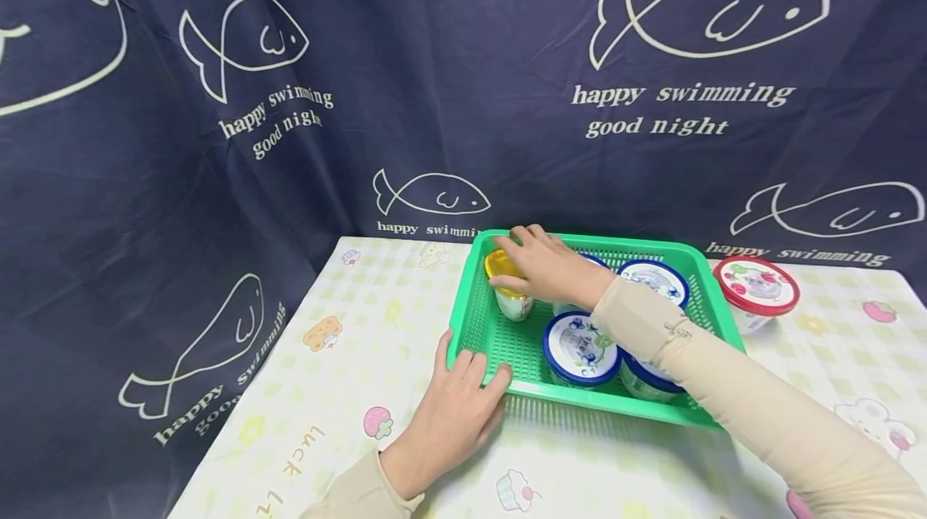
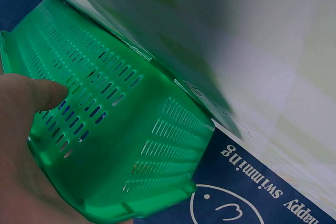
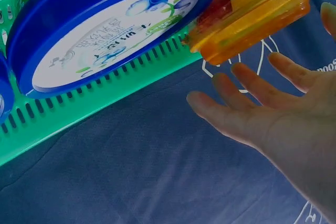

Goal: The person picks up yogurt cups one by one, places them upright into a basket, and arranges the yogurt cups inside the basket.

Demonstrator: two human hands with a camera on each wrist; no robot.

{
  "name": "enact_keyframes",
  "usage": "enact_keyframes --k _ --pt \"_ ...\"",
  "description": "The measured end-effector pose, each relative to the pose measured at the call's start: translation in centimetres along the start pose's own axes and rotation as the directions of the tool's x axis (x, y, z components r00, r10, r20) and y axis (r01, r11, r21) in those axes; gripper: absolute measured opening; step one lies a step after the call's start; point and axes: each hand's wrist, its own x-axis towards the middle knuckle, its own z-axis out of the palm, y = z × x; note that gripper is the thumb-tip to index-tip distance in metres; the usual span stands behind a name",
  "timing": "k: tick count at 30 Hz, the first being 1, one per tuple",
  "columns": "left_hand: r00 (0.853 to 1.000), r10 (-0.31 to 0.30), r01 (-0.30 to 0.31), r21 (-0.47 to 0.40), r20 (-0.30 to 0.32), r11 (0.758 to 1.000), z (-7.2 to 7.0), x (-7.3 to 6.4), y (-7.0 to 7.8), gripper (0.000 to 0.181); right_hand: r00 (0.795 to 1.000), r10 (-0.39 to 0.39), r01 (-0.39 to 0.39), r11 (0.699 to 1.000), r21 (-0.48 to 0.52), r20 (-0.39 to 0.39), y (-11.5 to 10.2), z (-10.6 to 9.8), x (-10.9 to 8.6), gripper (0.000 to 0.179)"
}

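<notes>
My left hand grips the front left corner of a green plastic basket. In the left wrist view its thumb presses the slotted outer wall. Inside the basket's left end stands a cup with a yellow see-through lid. My right hand is over that cup. The right wrist view shows its fingers spread beside the lid, apart from it. Several white tubs with blue lids, one a front tub, another a back tub, fill the basket's right side; the right forearm partly hides them.
A tub with a red lid stands on the table just outside the basket's right end. The table wears a pale checked cloth with cartoon prints. Behind it hangs a dark blue curtain with white fish drawings.
</notes>
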Motion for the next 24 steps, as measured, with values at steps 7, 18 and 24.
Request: enact_keyframes --k 7,18,24 --pt "1.000 0.005 -0.005 -0.001 -0.005 1.000 0.0 0.1 0.2 0.032 0.999 0.037 -0.037 0.999 -0.014 0.002 0.1 -0.8 -1.2 0.070" --pt "1.000 -0.004 0.004 -0.006 0.021 1.000 -0.2 0.2 0.3 0.033 0.994 0.097 -0.098 0.995 -0.032 -0.045 2.1 -1.5 -4.3 0.073" --pt "1.000 -0.014 0.014 -0.023 0.005 1.000 -0.3 0.0 0.2 0.033 0.989 0.129 -0.133 0.990 -0.046 -0.077 3.4 -2.0 -6.2 0.073"
